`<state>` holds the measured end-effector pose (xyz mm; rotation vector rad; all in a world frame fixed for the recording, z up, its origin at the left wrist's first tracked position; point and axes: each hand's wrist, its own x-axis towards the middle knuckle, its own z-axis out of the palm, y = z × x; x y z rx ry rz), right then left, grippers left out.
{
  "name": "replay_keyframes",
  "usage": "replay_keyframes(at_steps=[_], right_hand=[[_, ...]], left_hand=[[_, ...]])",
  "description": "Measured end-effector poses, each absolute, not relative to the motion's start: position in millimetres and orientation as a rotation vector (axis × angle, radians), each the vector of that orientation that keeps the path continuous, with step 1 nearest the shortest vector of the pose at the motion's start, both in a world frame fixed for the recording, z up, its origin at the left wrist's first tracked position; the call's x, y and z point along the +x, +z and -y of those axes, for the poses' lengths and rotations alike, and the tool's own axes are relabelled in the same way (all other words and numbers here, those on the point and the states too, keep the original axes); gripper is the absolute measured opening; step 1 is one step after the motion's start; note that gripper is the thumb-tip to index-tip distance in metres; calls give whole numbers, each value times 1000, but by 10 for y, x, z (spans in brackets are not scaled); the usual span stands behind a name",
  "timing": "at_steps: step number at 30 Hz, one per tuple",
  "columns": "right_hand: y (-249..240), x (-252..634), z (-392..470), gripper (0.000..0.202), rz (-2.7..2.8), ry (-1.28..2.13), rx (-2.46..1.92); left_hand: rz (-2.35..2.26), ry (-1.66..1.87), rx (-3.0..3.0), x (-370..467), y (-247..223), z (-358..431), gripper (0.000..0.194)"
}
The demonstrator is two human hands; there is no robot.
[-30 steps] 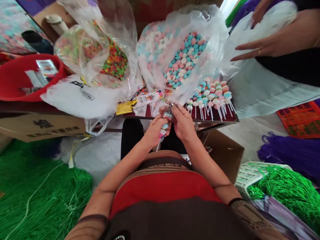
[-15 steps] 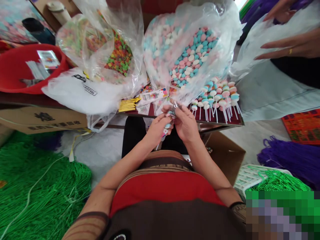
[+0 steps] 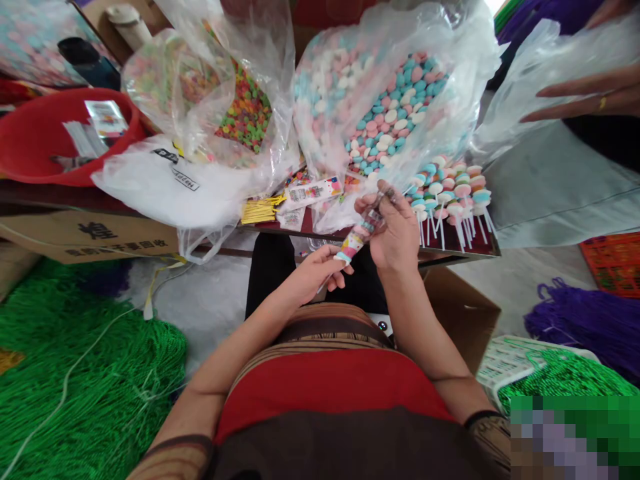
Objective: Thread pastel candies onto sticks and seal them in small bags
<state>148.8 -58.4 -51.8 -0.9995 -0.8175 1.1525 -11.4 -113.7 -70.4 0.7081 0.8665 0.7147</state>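
My left hand (image 3: 320,272) is closed round the lower end of a candy skewer (image 3: 354,244) in a clear printed wrapper, its white stick slanting down to the left. At the wrapper's upper end, the fingers of my right hand (image 3: 396,230) pinch the clear film. Behind my hands lie yellow ties (image 3: 261,210) and a flat printed wrapper (image 3: 313,192) on the table. Many unwrapped candy skewers (image 3: 455,190) lie to the right of my right hand, sticks toward me. An open bag of pink, blue and white candies (image 3: 387,123) stands behind them.
A bag of ring candies (image 3: 245,110) and a red basin (image 3: 45,175) with sticks are at the left. Another person's hand (image 3: 590,93) is over a plastic bag at the right. Green cord (image 3: 90,380), a cardboard box (image 3: 460,313) and a white basket (image 3: 505,360) stand below.
My hands have moved apart, the right one up and to the right, showing more of the wrapped skewer between them. The view has shifted slightly.
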Motion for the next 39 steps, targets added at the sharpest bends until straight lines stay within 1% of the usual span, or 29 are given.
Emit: replay_keyframes(at_steps=[5, 10, 16, 22, 28, 31, 33, 37, 39], right_hand=[[-523, 1466, 587, 38, 825, 1157, -988], [-546, 1432, 645, 34, 811, 1238, -941], [-611, 1483, 608, 40, 812, 1282, -953], [-675, 1420, 638, 42, 794, 1332, -989], [-745, 1315, 738, 54, 843, 1430, -1071], [-755, 1312, 754, 55, 856, 1458, -1074], [-748, 1316, 773, 52, 887, 1414, -1089], [-730, 1311, 851, 44, 1012, 1070, -1160], [-733, 1295, 884, 36, 1038, 1001, -1180]], left_hand=[[-876, 791, 763, -53, -701, 1124, 35], [-883, 801, 753, -35, -675, 1089, 34], [-892, 884, 738, -27, -692, 1098, 51], [-885, 906, 762, -23, -777, 1067, 48], [-897, 989, 763, -15, -838, 1025, 48], [-903, 1045, 746, -18, -812, 1038, 49], [-901, 1079, 729, -23, -786, 1035, 49], [-884, 1175, 674, -21, -762, 984, 38], [-890, 1211, 659, -11, -760, 955, 34]])
